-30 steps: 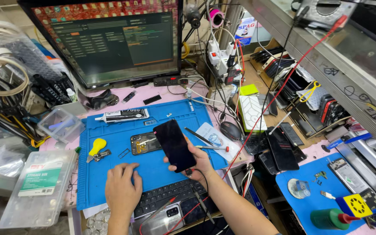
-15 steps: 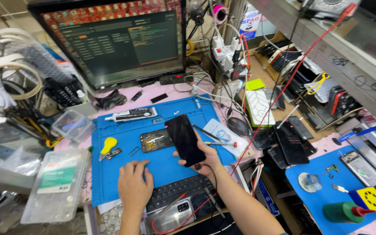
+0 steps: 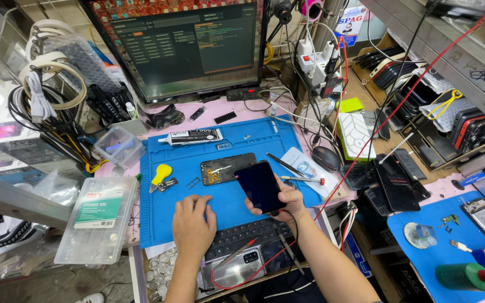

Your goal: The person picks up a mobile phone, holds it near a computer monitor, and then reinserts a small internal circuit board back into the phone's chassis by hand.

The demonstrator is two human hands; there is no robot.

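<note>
My left hand (image 3: 193,223) lies flat, palm down and fingers loosely together, on the blue work mat (image 3: 158,219), holding nothing. My right hand (image 3: 285,197) is clamped around the lower edge of a dark smartphone (image 3: 259,186), thumb on one side and fingers behind; the phone is a slim black slab with a dark, glossy screen, tilted up over the mat's front edge, a thin black cable running down from its bottom end.

Against a second ago, the phone looks more upright and closer to me, with the left hand in about the same spot on the mat.

Going left to right: a clear plastic storage box (image 3: 97,220) beside the mat, a yellow pry tool (image 3: 161,174), a white glue tube (image 3: 191,136) near the far edge, an opened phone back (image 3: 225,168) just behind the held phone, tweezers (image 3: 285,165), and a computer mouse (image 3: 326,159). A keyboard (image 3: 248,235) sits under my wrists, crossed by a red wire (image 3: 366,137). The monitor (image 3: 186,45) stands behind
</note>
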